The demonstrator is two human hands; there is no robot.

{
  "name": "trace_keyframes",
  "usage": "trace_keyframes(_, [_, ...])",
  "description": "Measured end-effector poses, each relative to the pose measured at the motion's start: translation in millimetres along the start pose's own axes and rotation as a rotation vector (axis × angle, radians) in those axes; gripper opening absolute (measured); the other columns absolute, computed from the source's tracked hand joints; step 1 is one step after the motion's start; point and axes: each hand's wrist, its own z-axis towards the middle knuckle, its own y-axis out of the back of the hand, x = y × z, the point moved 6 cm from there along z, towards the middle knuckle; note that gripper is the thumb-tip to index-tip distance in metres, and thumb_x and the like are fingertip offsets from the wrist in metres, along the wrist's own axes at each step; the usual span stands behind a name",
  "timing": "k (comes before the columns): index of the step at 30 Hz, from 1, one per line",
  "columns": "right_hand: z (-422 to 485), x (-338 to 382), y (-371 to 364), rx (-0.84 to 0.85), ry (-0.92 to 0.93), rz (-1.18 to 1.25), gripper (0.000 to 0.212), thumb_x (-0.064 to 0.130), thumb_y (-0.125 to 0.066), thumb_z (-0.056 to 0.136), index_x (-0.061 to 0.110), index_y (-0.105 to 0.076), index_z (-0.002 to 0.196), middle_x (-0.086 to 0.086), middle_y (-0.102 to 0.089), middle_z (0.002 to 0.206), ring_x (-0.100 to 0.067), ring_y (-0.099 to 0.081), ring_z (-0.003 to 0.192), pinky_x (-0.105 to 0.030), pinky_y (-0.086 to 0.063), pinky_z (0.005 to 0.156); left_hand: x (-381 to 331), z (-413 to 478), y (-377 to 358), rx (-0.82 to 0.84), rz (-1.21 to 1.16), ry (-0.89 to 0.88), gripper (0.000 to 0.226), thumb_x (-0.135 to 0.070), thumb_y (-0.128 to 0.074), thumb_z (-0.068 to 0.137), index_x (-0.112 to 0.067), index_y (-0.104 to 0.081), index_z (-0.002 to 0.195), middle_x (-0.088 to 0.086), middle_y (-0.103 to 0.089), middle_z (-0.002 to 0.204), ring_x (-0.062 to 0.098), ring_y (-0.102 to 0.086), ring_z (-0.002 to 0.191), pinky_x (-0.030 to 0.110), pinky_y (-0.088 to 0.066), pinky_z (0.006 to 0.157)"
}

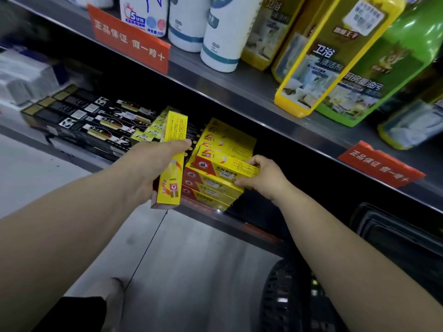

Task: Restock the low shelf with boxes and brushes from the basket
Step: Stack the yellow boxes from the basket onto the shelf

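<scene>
Left hand gripped an upright yellow box; right hand pinched the top box of the low-shelf stack.

Readable signs and labels on the shelves

The orange shelf tag read "正品保证 假一赔十"; the yellow bottle bore "卫浴"; the green bottle showed "厨房重油污".

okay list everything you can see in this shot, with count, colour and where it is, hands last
Held box: one, yellow, upright in left hand.
Stacked boxes: several, yellow and red, low shelf centre.
Black boxes: several, black, low shelf left.
White bottles: three or so, white, upper shelf.
Cleaner bottles: several, yellow and green, upper shelf right.
Shelf signs: two, orange-red, upper shelf edge.
Basket: one, black, floor lower right.
Left hand: gripping held box.
Right hand: on top stacked box.
</scene>
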Motion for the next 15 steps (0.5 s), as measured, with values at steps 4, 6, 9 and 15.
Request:
trace_keyframes(4, [-1.0, 6.2, -5.1, 0.004, 0.073, -0.074, 0.049, 0.024, -0.085, 0.066, 0.023, -0.051, 0.102, 0.007, -0.047, 0.109, -0.01, -0.044, 0.103, -0.023, -0.035, 0.081, 0.6, 1.6, -4.3, 0.006, 0.002, -0.01, 0.035, -0.041, -0.069, 0.079, -0.016, -0.061, 0.102, 0.004, -0.068, 0.079, 0.021, -0.064, 0.066, 0.031, -0.047, 0.057])
trace_keyframes(6, [-2.3, 8.5, -6.9, 0.0, 0.091, -0.096, 0.048, 0.023, -0.084, 0.068, 0.024, -0.047, 0.099, 0.007, -0.047, 0.107, -0.01, -0.043, 0.101, -0.022, -0.034, 0.079, 2.0, 3.5, -4.0, 0.005, -0.006, -0.003, 0.033, -0.042, -0.07, 0.078, -0.017, -0.062, 0.099, 0.006, -0.069, 0.08, 0.022, -0.064, 0.066, 0.032, -0.047, 0.058])
trace_keyframes(9, [-3.1, 10.9, -8.6, 0.001, 0.108, -0.131, 0.047, 0.024, -0.083, 0.069, 0.024, -0.046, 0.098, 0.006, -0.047, 0.106, -0.011, -0.044, 0.1, -0.022, -0.034, 0.077, 3.9, 6.0, -3.1, 0.007, -0.021, 0.004, 0.026, -0.042, -0.07, 0.077, -0.019, -0.062, 0.087, 0.004, -0.071, 0.068, 0.019, -0.065, 0.054, 0.032, -0.047, 0.054])
trace_keyframes(15, [-6.2, 13.7, -8.9, -0.024, 0.125, -0.161, 0.045, 0.027, -0.082, 0.071, 0.024, -0.045, 0.097, 0.007, -0.048, 0.101, -0.012, -0.046, 0.095, -0.018, -0.034, 0.061, 5.0, 6.9, -6.7, 0.013, -0.024, 0.019, 0.027, -0.042, -0.069, 0.078, -0.019, -0.063, 0.09, 0.002, -0.07, 0.064, 0.021, -0.065, 0.057, 0.033, -0.048, 0.055])
